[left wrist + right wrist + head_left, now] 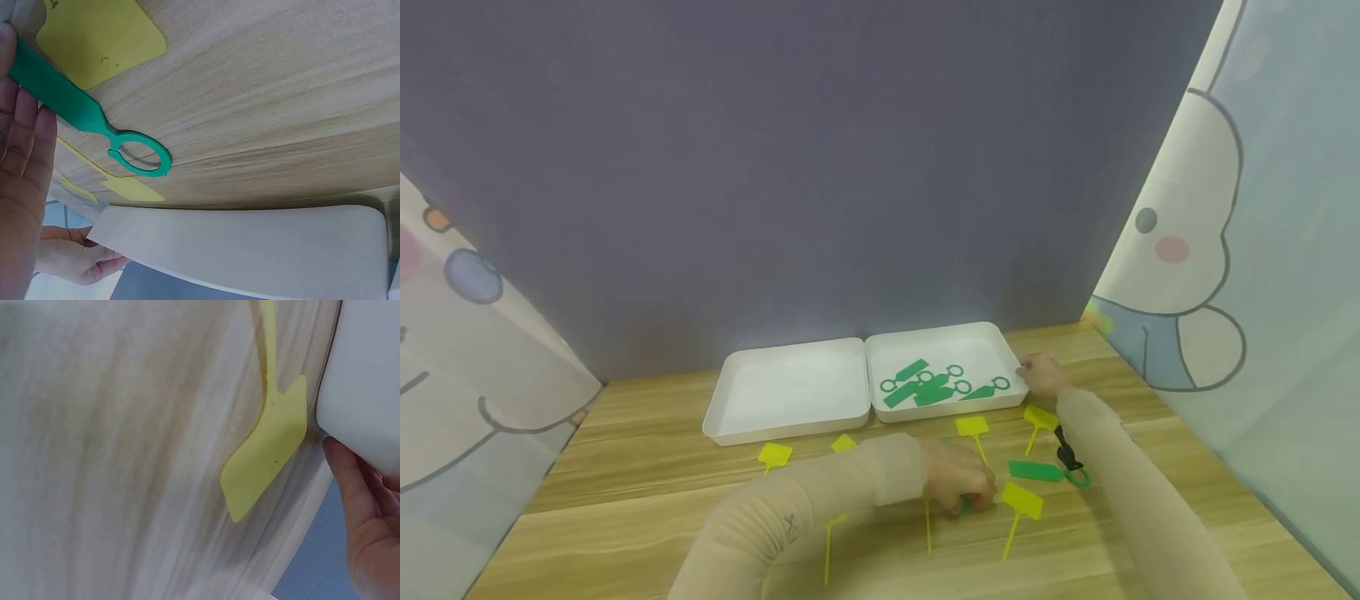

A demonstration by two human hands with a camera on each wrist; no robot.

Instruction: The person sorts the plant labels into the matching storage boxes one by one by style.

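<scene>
My left hand [955, 473] is low over the table, pinching a green ring-ended tag [62, 97] by its flat end between thumb and fingers. The open-gapped ring points away from the hand in the left wrist view. My right hand [1043, 375] grips the right edge of a white tray [958, 340], thumb and fingers at its corner. Several green ring tags [912, 371] lie overlapping inside that tray. Another green tag [1035, 471] rests on the table by the right forearm. Close to the right hand lies a yellow T-shaped plant label [269, 456].
A second white tray [797, 383], with nothing in it, adjoins the first on the left. Several yellow labels [1022, 500] are scattered on the wooden table [647, 467], some partly behind the left sleeve. A black strap [1066, 450] hangs by the right sleeve. A dark panel [820, 183] stands behind the trays.
</scene>
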